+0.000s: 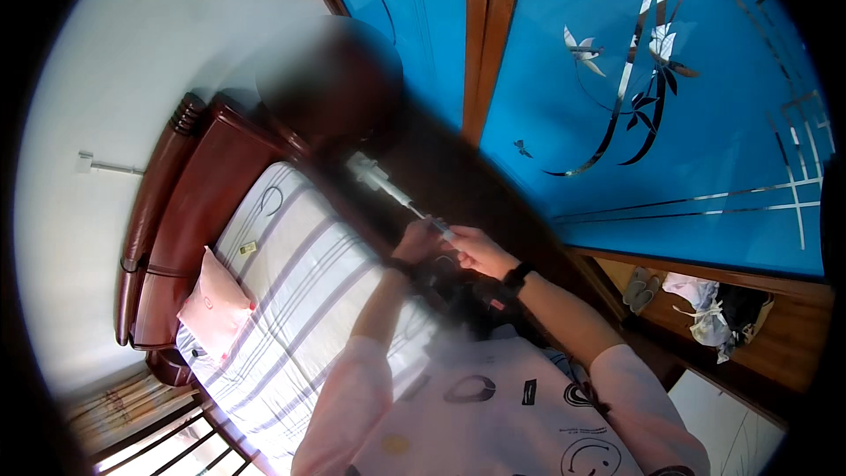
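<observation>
Both my hands meet in front of me at a slim light-grey stick with a bulky white end [373, 174]. The stick slants up and left, away from me; I cannot tell its exact kind. My right hand [480, 251], with a black band on its wrist, is closed round the near part of the stick. My left hand [419, 241] is closed at the stick just beside it, its fingers partly hidden. Below the hands is a dark, blurred shape that I cannot make out.
On the left is a bed with a striped sheet [308, 256], a pink pillow [216, 304] and a dark red headboard [198, 194]. A blurred dark round object [339, 79] stands beyond. Blue sliding doors [599, 106] rise on the right, with slippers [641, 289] and clothes [708, 313] below.
</observation>
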A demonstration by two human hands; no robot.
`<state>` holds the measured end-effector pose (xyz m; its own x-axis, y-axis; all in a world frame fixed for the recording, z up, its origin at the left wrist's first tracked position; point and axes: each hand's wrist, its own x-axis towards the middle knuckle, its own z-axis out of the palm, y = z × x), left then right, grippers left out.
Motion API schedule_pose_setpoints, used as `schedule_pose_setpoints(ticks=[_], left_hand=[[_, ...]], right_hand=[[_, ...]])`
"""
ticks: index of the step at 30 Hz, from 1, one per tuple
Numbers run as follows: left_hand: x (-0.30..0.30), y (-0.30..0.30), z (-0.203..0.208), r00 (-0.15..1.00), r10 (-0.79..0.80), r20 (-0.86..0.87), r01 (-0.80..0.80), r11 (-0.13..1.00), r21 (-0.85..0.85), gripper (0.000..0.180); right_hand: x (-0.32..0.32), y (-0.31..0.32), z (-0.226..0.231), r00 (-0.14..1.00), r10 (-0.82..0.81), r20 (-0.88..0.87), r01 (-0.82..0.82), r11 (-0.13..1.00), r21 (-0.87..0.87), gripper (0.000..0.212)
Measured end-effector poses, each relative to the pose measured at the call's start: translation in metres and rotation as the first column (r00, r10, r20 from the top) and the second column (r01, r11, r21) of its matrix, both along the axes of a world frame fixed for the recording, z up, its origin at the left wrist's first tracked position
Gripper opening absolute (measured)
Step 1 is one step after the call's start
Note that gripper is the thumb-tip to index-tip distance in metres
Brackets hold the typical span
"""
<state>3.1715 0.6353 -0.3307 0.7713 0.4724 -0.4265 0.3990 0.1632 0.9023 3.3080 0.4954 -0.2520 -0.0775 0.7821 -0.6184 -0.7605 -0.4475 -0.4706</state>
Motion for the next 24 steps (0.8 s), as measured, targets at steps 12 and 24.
schedule_pose_setpoints(ticks=[12, 24], left_hand=[[0.053, -0.081, 0.006, 0.869, 0.421, -0.258, -0.438, 0.418, -0.796, 0.024], [0.002, 0.029, -0.036, 0.866, 0.443, -0.234, -0.472, 0.564, -0.677, 0.023]], right_hand=[[0.032, -0.063, 0.073, 0.988, 0.05, 0.149, -0.017, 0.977, -0.213, 0.024], [-0.033, 0.031, -0.013, 0.985, -0.072, 0.159, 0.077, 0.997, -0.026, 0.015]])
